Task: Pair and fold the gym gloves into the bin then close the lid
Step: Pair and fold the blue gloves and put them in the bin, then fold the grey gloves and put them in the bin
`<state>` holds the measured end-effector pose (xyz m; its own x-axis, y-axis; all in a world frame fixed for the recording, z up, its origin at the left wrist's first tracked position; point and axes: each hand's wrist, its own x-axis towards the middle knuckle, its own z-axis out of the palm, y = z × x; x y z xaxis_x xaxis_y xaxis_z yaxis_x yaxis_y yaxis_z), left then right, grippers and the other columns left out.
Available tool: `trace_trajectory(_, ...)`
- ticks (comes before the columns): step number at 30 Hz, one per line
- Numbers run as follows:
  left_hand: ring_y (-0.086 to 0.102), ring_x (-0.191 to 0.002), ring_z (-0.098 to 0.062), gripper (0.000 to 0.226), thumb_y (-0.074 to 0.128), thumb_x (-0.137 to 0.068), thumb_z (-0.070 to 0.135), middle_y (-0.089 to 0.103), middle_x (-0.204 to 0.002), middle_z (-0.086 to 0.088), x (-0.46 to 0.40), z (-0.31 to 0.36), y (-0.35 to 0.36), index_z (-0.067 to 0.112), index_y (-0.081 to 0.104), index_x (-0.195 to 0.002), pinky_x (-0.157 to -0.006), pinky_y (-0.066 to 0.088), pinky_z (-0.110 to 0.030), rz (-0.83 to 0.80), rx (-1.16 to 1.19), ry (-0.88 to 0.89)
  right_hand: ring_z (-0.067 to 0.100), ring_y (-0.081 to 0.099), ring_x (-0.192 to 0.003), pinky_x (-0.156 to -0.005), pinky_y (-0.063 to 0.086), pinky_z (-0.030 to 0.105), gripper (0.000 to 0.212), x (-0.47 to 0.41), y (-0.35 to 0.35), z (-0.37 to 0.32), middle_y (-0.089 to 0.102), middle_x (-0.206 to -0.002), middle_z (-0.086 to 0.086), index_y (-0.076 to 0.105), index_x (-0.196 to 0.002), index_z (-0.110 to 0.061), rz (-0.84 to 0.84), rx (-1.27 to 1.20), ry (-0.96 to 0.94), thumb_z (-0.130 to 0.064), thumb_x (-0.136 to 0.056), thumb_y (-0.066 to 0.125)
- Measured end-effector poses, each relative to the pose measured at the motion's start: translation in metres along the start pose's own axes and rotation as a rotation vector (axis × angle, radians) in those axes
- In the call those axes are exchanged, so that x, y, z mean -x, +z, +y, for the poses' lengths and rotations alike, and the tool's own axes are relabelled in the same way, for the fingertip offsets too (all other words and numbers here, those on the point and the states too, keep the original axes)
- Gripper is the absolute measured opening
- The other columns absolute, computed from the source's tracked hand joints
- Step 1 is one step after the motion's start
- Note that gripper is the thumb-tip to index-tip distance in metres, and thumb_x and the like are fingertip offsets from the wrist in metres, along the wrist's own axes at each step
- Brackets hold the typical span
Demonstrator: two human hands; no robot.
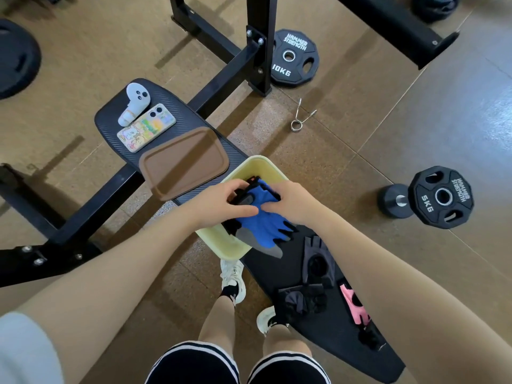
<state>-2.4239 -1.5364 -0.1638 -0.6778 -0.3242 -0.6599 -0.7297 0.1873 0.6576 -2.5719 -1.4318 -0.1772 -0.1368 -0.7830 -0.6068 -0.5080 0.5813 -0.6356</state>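
Where lettering can be read, it sits on the weight plates: the 10 kg plate (294, 58) at twelve o'clock from the bin carries "HAMMER STRENGTH" and "10KG", and the 5 kg plate (441, 197) at three o'clock carries "HAMMER STRENGTH" and "5KG", leaning against a small dumbbell (396, 200). A phone (146, 128) in a cartoon-printed case lies at ten o'clock on the bench pad (177, 112), beside a white controller (134, 103); its print is too small to read.

Both hands meet over the yellow bin (221, 241), which stands on the bench. The left hand (221, 205) has its fingers curled round the cuff end of the blue gloves (263, 220), thumb pressing on the blue fabric. The right hand (295, 202) grips the same gloves from the three o'clock side, fingers bent over them. The gloves lie between and below the hands, their dark-tipped fingers hanging past the bin's rim towards five o'clock.

The brown lid (184, 162) lies off the bin, at ten o'clock from it on the pad. On the bench at five o'clock lie a dark grey glove (317, 263), a second dark glove (303, 299) and a pink glove (354, 304), partly hidden by the right forearm. A spring collar (300, 115) lies on the floor at one o'clock.
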Motion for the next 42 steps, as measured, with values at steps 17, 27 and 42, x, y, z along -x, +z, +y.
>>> trace_trajectory(17,0.052,-0.113,-0.030,0.018,0.040,-0.094,0.017,0.051,-0.130,-0.011,-0.078,-0.108,0.079,0.018,0.042,-0.111,-0.102,0.041,-0.050,0.295,1.039,-0.602,0.031,0.057,-0.097,-0.070,0.043,0.036,0.034,-0.113,0.063,0.049,0.060,-0.105,0.014,0.048,-0.112,-0.004,0.163,0.038,0.426,-0.026,-0.088,0.058)
trace_trajectory(27,0.041,-0.122,-0.025,0.046,0.039,-0.089,0.000,0.032,-0.136,-0.010,-0.071,-0.085,0.091,0.009,0.040,-0.133,-0.097,0.034,-0.027,0.483,0.309,-0.345,0.029,0.047,-0.117,-0.094,0.041,0.038,0.057,-0.097,0.082,0.051,0.047,-0.133,0.013,0.023,-0.143,-0.012,0.246,0.159,0.186,-0.005,-0.091,0.046)
trace_trajectory(42,0.029,-0.135,-0.033,0.037,0.045,-0.089,0.007,0.035,-0.146,-0.016,-0.055,-0.023,0.118,0.006,0.051,-0.125,-0.106,0.031,-0.044,0.218,-0.378,0.154,0.024,0.057,-0.108,-0.096,0.046,0.040,0.028,0.083,0.047,0.131,0.061,-0.121,0.005,0.056,-0.117,-0.015,0.421,-0.159,0.566,-0.011,-0.094,0.040)
